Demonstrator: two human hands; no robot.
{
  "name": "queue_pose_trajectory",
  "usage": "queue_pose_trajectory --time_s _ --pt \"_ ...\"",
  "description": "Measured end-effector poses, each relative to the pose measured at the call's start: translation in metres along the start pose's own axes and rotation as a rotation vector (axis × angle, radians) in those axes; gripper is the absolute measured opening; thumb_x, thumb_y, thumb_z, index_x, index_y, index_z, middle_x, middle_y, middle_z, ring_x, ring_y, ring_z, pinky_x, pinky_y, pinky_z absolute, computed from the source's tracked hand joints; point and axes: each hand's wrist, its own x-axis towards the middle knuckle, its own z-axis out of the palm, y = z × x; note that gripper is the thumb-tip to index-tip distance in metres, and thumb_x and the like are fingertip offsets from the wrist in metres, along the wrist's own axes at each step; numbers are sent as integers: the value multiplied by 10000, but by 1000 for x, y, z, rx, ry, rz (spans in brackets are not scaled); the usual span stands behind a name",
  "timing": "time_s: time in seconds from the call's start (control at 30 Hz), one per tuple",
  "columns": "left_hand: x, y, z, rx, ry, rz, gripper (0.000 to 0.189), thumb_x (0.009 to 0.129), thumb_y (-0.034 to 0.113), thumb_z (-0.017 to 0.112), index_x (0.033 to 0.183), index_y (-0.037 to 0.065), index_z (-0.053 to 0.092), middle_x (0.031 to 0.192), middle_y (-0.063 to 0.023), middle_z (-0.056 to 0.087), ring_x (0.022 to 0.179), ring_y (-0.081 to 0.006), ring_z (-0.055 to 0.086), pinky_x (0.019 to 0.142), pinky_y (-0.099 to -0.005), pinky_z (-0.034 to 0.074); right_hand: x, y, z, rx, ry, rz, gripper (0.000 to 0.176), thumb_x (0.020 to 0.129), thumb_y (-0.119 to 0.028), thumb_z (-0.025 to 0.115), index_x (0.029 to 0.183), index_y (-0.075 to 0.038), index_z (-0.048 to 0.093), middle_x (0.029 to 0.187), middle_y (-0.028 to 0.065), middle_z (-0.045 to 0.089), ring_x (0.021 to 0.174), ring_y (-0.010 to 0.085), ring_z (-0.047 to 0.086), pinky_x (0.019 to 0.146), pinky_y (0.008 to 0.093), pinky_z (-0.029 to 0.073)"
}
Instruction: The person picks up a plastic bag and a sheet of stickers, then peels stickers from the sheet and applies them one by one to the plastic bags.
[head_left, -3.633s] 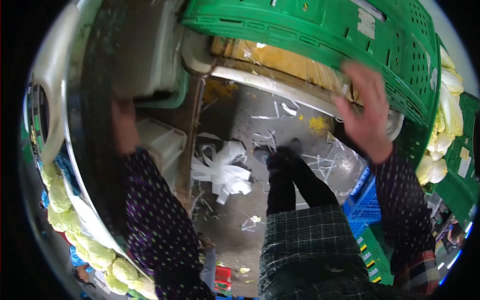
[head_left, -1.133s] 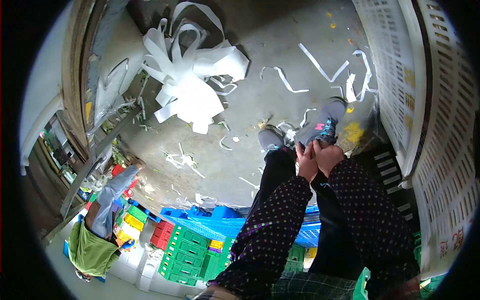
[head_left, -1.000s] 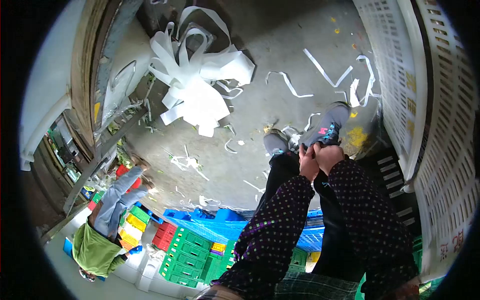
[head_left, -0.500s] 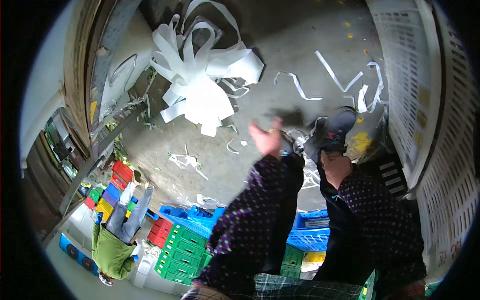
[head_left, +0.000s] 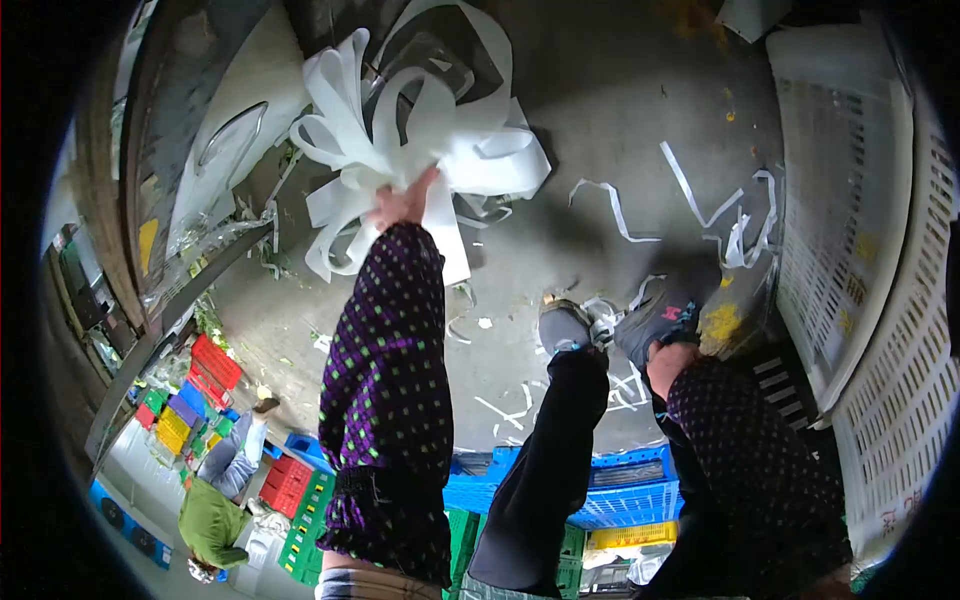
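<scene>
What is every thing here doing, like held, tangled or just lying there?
left hand: stretched out to the white strap bundle; grip unclear.
white strap bundle: tangled loops, lying on the floor.
right hand: low beside the grey shoe; open or shut unclear.
grey shoe: planted on the floor.
loose strips: scattered flat on the floor.

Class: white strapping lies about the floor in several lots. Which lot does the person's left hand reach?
The big looped bundle, where the left hand meets its lower edge; the thin loose strips beside the white crate lie apart, untouched.
</scene>
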Motion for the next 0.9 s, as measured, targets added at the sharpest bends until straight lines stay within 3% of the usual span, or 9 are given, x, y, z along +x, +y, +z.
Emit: queue_pose_trajectory --time_s 0.07,0.13,0.2,0.3,0.4,0.43,0.57,0.73,0.9 --pt "-1 -28 14 -45 -116 82 1075 537 645 758 1351 28 422 1438 -285 268 1301 -462 264 1077 -521 235 -9 1 14 63 2 -1 439 858 -210 466 1238 12 468 882 133 682 749 312 655 608 487 467" --pt "-56 -25 25 -53 36 -65 849 671 520 708 1304 6 473 1362 -233 353 1206 -439 385 1042 -458 311 -16 -1 51 188 563 18 453 862 -201 458 1263 12 462 873 127 677 782 297 649 610 468 473" --pt "-82 -40 42 -204 194 128 742 694 426 693 1267 -7 503 1265 -234 395 1166 -427 414 1006 -468 348 -15 0 47 -43 563 -38 467 881 -192 446 1301 13 445 938 150 665 761 301 653 558 501 477" --pt "-101 -39 33 10 131 125 724 669 295 706 1267 -28 457 1182 -248 429 1117 -405 457 968 -466 381 -5 1 -8 7 -47 -49 483 882 -183 443 1318 22 415 874 128 680 779 288 662 568 483 483" --pt "-93 -31 25 -348 169 30 882 637 308 741 1342 -35 338 1205 -256 432 1143 -411 445 967 -463 383 -3 -4 4 -136 13 -88 481 875 -184 443 1308 25 420 859 112 687 780 288 663 563 459 493" --pt "-98 -16 12 -454 103 -38 1052 627 352 769 1406 -47 185 1293 -275 374 1193 -413 417 996 -441 369 -2 0 7 299 118 81 444 869 -197 456 1251 26 490 890 150 684 790 280 669 621 433 497" --pt "-90 44 3 -482 -19 -44 1286 578 538 787 1436 -46 28 1401 -288 222 1274 -444 316 1058 -488 290 -10 3 15 0 238 -66 440 847 -183 465 1240 11 496 834 109 691 770 297 663 549 436 496" --pt "-82 93 -4 -287 -69 -277 1163 567 521 794 1375 -27 162 1364 -268 221 1236 -473 331 1011 -539 316 -3 5 8 -18 166 -97 311 862 -174 445 1086 0 573 717 124 673 671 299 664 565 441 489" --pt "-80 61 19 -102 140 28 938 622 455 766 1293 -46 344 1275 -284 359 1174 -444 393 992 -544 334 -5 11 13 118 143 -73 325 932 -209 362 982 -4 610 763 176 676 695 337 664 592 464 498"
